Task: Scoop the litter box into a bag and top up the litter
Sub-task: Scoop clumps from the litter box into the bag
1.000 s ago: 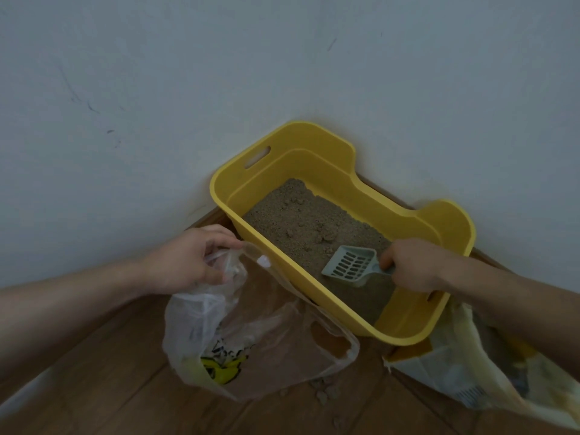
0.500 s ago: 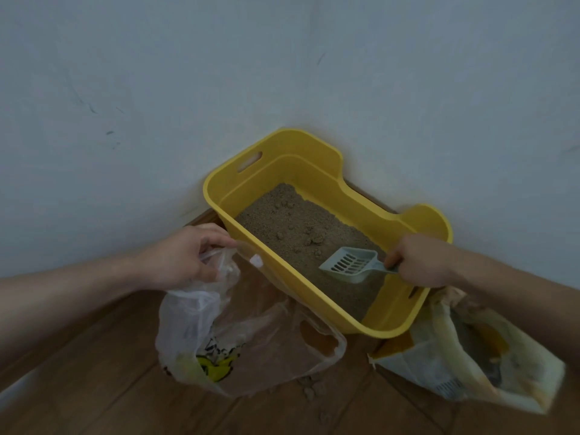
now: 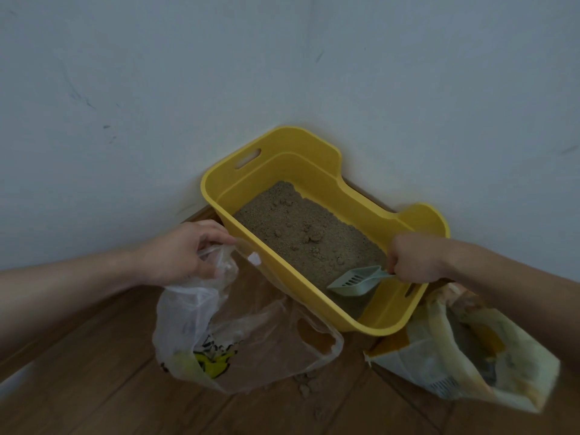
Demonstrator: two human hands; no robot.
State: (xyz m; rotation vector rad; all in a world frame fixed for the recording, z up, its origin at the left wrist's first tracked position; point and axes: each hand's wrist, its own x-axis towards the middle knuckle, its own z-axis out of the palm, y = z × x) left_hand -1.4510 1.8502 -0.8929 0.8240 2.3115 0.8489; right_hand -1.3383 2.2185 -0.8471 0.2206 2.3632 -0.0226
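one unreadable print [image 3: 214, 362] on bag [image 3: 188, 312]; right hand [image 3: 415, 258] grips scoop [image 3: 354, 281].

Two scuffed pale walls [image 3: 157, 89] meet in a corner above wooden plank floor [image 3: 94, 387].

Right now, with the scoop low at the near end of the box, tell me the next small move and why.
Probably slide the scoop forward under the clumps in the middle of the litter box. The right hand grips its handle, its slotted head looks empty, and the left hand holds the bag by its rim beside the box, ready for a load.
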